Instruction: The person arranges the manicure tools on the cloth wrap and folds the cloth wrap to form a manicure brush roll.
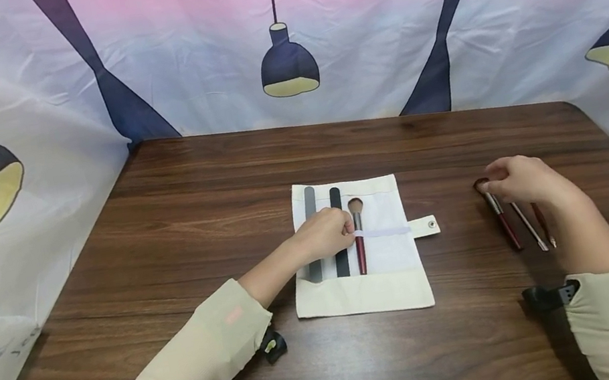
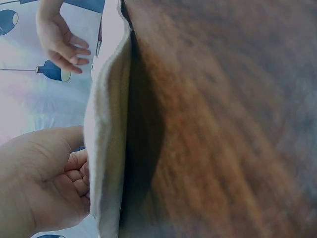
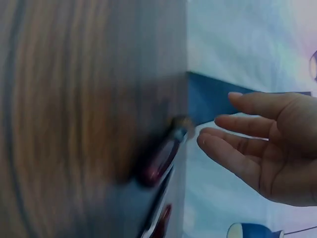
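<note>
The left hand point(image 1: 325, 232) lies over the pouch point(image 1: 362, 295), its curled fingers apparently pinching the elastic band point(image 1: 385, 232) just beside the brush point(image 1: 361, 254); that grip probably lifts the band a little, so that a handle could pass beneath it; the grey strip point(image 1: 309, 202) and the black strip point(image 1: 343, 265) run under this hand, side by side with the brush to the right of its fingertips, all three seemingly kept parallel by the band and by the pouch's fold on the wearer's side of the hand; the right hand point(image 1: 523, 178) holds nothing, its fingers loosely parted just beside the bristle end of the loose brush point(image 1: 498, 213), apart from it in the right wrist view; the silver tool point(image 1: 527, 225) and the thin red tool point(image 1: 541, 221) lie below that hand, spaced like a row, presumably so each can be picked singly; as for edges, the pouch's snap flap point(image 1: 422, 227) juts from its side towards the right hand, something a low sweep might brush; between the hands a broad stretch of bench point(image 1: 432, 358) gives room for a sideways move; beyond both hands the bench's far edge meets the hanging cloth point(image 1: 195, 53), with space to spare before it; the right edge runs past the right hand, nearer to it than to the left.
</note>
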The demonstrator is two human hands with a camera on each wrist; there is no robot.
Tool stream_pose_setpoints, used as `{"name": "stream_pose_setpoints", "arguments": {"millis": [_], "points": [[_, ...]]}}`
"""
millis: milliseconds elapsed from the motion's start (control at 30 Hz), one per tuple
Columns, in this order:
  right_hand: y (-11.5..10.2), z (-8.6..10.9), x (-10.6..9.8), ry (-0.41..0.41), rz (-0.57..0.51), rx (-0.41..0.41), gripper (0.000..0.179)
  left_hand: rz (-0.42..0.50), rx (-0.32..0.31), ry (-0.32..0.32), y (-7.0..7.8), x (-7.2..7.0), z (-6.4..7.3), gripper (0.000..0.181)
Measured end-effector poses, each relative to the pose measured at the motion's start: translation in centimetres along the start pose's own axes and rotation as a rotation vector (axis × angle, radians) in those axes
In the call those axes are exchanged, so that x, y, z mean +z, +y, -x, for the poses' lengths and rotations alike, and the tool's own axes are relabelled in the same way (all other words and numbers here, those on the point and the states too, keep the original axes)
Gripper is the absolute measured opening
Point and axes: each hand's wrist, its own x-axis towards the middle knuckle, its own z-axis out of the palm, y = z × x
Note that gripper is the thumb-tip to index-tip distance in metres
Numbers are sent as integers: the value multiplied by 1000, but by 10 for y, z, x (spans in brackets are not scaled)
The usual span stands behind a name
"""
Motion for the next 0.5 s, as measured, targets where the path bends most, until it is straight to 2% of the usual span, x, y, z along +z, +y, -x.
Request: {"name": "stream_pose_setpoints", "arguments": {"millis": [200, 500], "points": [[18, -7, 4, -41, -35, 55, 56, 1, 13, 8, -1, 1, 0, 7], [20, -16, 9, -63, -68, 99, 60, -4, 21, 12, 0, 0, 1, 8]]}}
